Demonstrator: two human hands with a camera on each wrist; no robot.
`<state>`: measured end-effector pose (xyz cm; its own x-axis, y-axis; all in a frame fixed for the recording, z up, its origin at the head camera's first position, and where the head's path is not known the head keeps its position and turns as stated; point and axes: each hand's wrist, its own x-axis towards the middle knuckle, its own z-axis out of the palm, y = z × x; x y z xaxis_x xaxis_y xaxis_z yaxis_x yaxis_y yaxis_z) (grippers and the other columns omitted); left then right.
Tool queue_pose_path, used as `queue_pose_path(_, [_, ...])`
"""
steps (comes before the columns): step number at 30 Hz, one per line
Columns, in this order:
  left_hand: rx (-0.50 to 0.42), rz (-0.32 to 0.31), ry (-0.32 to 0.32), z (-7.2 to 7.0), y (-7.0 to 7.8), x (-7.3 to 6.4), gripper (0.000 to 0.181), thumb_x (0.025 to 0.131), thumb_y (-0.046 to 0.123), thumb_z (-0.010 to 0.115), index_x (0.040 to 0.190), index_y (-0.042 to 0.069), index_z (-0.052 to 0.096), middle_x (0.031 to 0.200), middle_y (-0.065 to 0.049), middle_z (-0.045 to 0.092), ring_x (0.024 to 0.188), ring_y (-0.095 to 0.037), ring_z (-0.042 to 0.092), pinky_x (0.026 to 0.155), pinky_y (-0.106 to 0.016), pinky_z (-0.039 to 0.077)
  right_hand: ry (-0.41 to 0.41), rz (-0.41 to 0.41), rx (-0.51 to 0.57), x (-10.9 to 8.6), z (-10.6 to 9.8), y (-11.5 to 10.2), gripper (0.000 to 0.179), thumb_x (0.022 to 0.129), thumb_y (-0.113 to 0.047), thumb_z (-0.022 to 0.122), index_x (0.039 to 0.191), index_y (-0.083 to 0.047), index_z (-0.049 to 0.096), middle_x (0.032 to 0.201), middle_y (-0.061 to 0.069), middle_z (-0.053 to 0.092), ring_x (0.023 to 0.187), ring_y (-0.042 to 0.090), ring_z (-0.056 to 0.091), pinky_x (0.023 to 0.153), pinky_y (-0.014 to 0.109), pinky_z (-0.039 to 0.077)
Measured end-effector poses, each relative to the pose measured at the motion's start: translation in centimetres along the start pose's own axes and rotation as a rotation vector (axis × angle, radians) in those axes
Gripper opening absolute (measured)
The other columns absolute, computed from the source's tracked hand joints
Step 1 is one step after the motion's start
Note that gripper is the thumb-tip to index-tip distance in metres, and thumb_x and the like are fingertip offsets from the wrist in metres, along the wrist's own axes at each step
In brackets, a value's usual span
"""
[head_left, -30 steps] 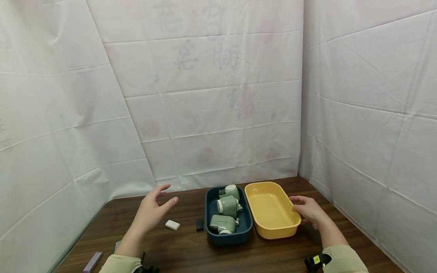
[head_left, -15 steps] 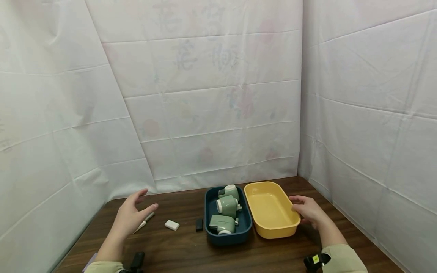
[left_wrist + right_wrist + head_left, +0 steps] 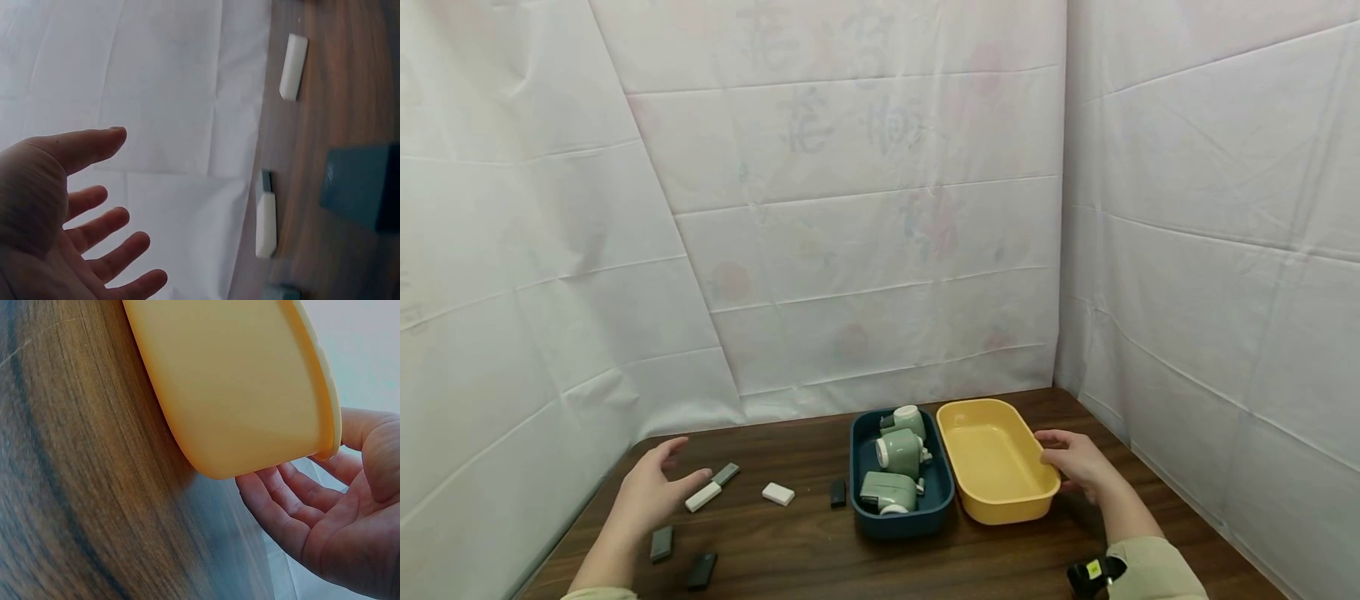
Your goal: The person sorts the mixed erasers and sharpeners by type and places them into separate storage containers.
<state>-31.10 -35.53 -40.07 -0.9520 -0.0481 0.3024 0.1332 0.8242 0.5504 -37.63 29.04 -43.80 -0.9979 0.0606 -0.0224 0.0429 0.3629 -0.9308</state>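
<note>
My left hand point(image 3: 643, 496) hovers over the left of the table, thumb and fingers spread apart; the left wrist view shows nothing between them. Just right of it in the head view lie a white block point(image 3: 703, 497) and a grey block point(image 3: 726, 474), end to end. Below the hand are a grey block point(image 3: 662, 543) and a black block point(image 3: 702, 572). My right hand point(image 3: 1078, 467) holds the right side of a yellow tray point(image 3: 1049, 505). In the right wrist view its fingers point(image 3: 275, 506) touch the outer wall; the thumb reaches over the rim, its tip hidden.
Against the yellow tray's left side stands a dark blue tray point(image 3: 898, 527) with several sage-green, white-ended things point(image 3: 898, 452) in it. Left of that lie a small black block point(image 3: 838, 493) and a white block point(image 3: 778, 494). White sheets point(image 3: 880, 208) wall the table's back and sides.
My left hand has moved left and toward the front edge, uncovering the grey, white and black blocks; a purple block is now behind the arm. The right hand and both trays stay put.
</note>
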Motion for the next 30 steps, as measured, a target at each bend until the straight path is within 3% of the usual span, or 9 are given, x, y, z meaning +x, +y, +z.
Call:
queue_pose_path(6, [0.051,-0.015,-0.013,-0.4,-1.8,-0.3,0.093,0.092,0.056,0.07,0.148,-0.01,0.037,0.145,-0.038,0.042,0.123,-0.057,0.049,0.089,-0.066,0.048,0.002,-0.005,-0.002,0.0,0.0,0.0,0.056,0.087,-0.005,0.063,0.141,0.004,0.053,0.124,0.022,0.06,0.084,0.024,0.065,0.067,0.045,0.059])
queue_pose_path(12, [0.084,-0.084,-0.073,-1.1,-3.5,-0.3,0.095,0.092,0.059,0.069,0.146,-0.012,0.038,0.144,-0.04,0.041,0.123,-0.061,0.044,0.09,-0.068,0.045,0.008,-0.005,-0.005,0.0,0.0,0.1,0.056,0.087,-0.004,0.062,0.141,0.003,0.053,0.12,0.02,0.062,0.081,0.023,0.065,0.065,0.045,0.059])
queue_pose_path(22, [0.129,-0.169,-0.169,-1.9,-6.3,-0.8,0.099,0.086,0.063,0.073,0.137,-0.017,0.045,0.128,-0.044,0.052,0.111,-0.061,0.053,0.082,-0.064,0.049,0.008,-0.006,0.005,-0.1,0.1,0.1,0.057,0.085,-0.003,0.062,0.141,0.003,0.053,0.114,0.017,0.063,0.078,0.023,0.064,0.064,0.044,0.059])
queue_pose_path(30, [0.139,-0.231,-0.2,-2.3,-8.2,-1.3,0.1,0.083,0.058,0.077,0.132,-0.022,0.043,0.118,-0.043,0.056,0.104,-0.059,0.056,0.079,-0.06,0.051,0.006,-0.006,0.005,-0.1,0.0,0.0,0.057,0.085,-0.003,0.062,0.141,0.003,0.053,0.116,0.018,0.062,0.08,0.023,0.065,0.065,0.045,0.059])
